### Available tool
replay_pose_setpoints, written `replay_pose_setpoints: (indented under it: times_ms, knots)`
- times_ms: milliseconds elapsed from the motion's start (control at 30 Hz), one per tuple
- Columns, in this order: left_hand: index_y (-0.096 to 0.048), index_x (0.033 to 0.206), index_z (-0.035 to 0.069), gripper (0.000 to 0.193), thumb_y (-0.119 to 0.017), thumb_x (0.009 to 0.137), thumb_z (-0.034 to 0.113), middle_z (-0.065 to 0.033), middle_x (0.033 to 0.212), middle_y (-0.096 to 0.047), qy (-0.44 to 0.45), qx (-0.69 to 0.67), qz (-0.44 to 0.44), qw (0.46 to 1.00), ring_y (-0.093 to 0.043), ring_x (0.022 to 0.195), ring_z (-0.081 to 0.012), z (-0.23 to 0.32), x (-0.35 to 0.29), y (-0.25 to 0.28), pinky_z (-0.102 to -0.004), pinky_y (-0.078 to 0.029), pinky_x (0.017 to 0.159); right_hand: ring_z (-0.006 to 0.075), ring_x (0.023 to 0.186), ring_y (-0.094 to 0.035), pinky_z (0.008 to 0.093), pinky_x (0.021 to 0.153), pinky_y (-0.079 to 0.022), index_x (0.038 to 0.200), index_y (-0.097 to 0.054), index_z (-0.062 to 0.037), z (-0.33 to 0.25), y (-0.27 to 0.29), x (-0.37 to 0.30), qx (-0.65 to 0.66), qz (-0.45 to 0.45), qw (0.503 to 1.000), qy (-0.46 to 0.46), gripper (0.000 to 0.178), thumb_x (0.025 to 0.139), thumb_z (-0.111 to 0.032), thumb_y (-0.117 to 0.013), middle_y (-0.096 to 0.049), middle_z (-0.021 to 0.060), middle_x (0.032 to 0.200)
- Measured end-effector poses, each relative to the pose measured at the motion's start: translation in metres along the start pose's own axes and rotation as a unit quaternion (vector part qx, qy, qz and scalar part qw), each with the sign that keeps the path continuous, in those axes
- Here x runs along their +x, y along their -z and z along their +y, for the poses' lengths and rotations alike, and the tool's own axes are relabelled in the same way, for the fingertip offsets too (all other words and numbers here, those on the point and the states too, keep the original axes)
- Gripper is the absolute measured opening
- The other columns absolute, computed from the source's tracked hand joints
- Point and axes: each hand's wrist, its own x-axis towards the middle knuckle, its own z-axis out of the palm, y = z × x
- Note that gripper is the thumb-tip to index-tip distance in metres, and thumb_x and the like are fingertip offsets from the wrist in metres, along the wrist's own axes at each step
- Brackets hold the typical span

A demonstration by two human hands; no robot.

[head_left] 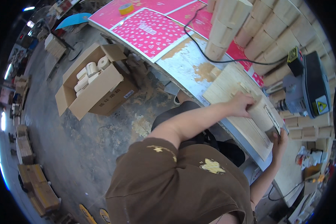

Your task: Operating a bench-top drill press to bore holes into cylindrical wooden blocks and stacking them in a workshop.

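A pale wooden cylinder [260, 114] with a long dark-edged slot on one side lies on a wooden board [235, 125] at the right of the workbench. My left hand [241, 105] is closed on its far left end, thumb and fingers against the wood. At the near right end, my right hand [279, 141] grips it with curled fingers, beside a thin dark edge; the fingertips are partly hidden. Just to the right of both hands hangs the grey and black head of a machine [300, 95] with a yellow warning label.
Stacks of wooden cylinders [227, 24] line the bench's back. A black cable [220, 61] loops across to the machine. Pink patterned sheets [149, 33] cover the far bench, with a yellow tape roll [126, 9]. Left on the floor, an open cardboard box [106, 95] holds several wooden cylinders.
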Motion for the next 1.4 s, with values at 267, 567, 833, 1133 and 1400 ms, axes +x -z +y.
replay_pose_setpoints:
  times_ms: [267, 567, 833, 1133, 1400]
  knots:
    - [-0.064, 0.085, 0.0, 0.028, -0.078, 0.068, 0.018, -0.0037, 0.08, -0.063, 0.325, -0.02, -0.027, 0.945, -0.058, 0.069, -0.0066, 0.033, -0.037, 0.121, -0.0205, -0.046, 0.061, 0.0345, 0.088, -0.05, 0.039, 0.078, -0.04, 0.098, -0.055, -0.0014, -0.035, 0.014, -0.005, 0.026, 0.016, 0.999, 0.01, 0.028, 0.072, -0.007, -0.064, -0.055, 0.0154, 0.089]
    - [-0.059, 0.072, -0.004, 0.037, -0.073, 0.071, 0.029, -0.006, 0.058, -0.056, 0.487, -0.215, 0.037, 0.846, -0.047, 0.045, -0.0087, 0.054, -0.004, 0.088, -0.0204, -0.035, 0.043, 0.0306, 0.085, -0.051, 0.038, 0.075, -0.041, 0.096, -0.056, -0.0034, -0.06, 0.016, -0.007, 0.042, 0.021, 0.999, 0.018, 0.028, 0.07, -0.008, -0.066, -0.056, 0.0111, 0.086]
    - [-0.056, 0.08, -0.007, 0.052, -0.078, 0.069, 0.039, -0.0063, 0.064, -0.054, 0.45, -0.252, -0.068, 0.854, -0.049, 0.053, -0.0093, 0.049, 0.01, 0.034, -0.0207, -0.04, 0.049, 0.0307, 0.085, -0.051, 0.0375, 0.074, -0.042, 0.099, -0.056, -0.0023, -0.058, 0.006, -0.007, 0.046, 0.042, 0.997, 0.047, 0.031, 0.071, -0.008, -0.067, -0.056, 0.0112, 0.087]
    - [-0.054, 0.114, 0.001, 0.067, -0.082, 0.058, 0.023, -0.0093, 0.101, -0.056, 0.008, 0.156, -0.012, 0.988, -0.051, 0.096, -0.0237, 0.032, -0.019, 0.005, -0.0366, -0.038, 0.086, 0.031, 0.087, -0.053, 0.0385, 0.077, -0.043, 0.099, -0.058, -0.0055, -0.042, 0.002, 0.015, 0.015, 0.098, 0.995, -0.025, 0.036, 0.065, -0.005, -0.07, -0.058, 0.0101, 0.089]
    - [-0.059, 0.113, 0.013, 0.063, -0.08, 0.056, 0.028, -0.0019, 0.088, -0.058, 0.102, 0.225, -0.032, 0.968, -0.05, 0.092, -0.0206, 0.007, -0.012, 0.023, -0.0369, -0.027, 0.087, 0.0288, 0.094, -0.055, 0.0349, 0.08, -0.044, 0.106, -0.057, -0.0043, -0.049, -0.021, 0.026, 0.059, 0.094, 0.994, 0.004, 0.039, 0.069, -0.003, -0.069, -0.059, 0.0109, 0.095]
